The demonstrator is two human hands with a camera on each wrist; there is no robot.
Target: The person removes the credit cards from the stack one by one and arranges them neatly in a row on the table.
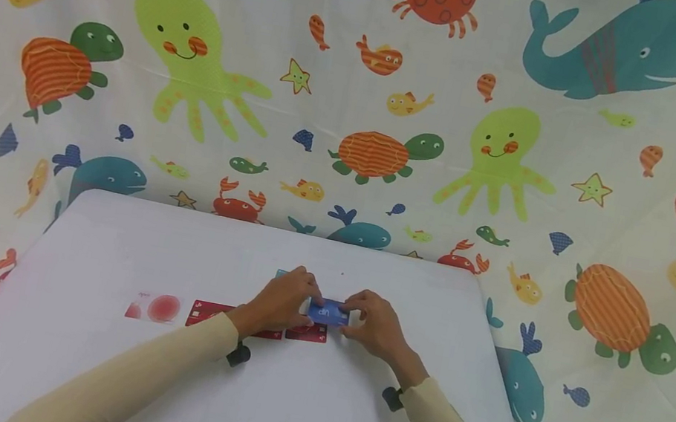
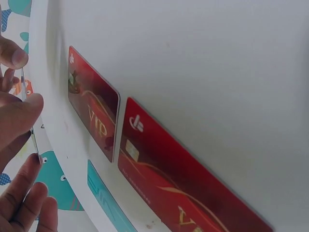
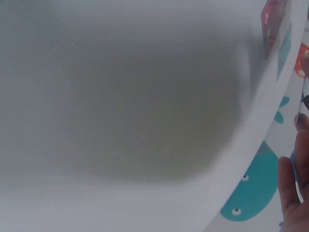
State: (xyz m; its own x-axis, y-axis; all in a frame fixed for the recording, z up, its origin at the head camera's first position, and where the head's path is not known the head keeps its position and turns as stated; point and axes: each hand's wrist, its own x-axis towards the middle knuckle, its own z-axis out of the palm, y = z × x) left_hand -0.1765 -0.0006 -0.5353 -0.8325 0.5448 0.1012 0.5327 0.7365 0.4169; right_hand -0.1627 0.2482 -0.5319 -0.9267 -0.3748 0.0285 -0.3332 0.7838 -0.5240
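A blue card is held up above the table, the left hand pinching its left end and the right hand pinching its right end. In the left wrist view the left hand grips the card, seen nearly edge-on. Below it lies a red VIP card, close beside another red VIP card. A teal card lies behind them, mostly covered by the left hand in the head view. At the right wrist view's edge, the right hand is partly cut off.
A pale card with pink-red print lies left of the red cards on the white table. The left wrist hides part of the red row. Behind the table's far edge hangs a curtain printed with sea animals.
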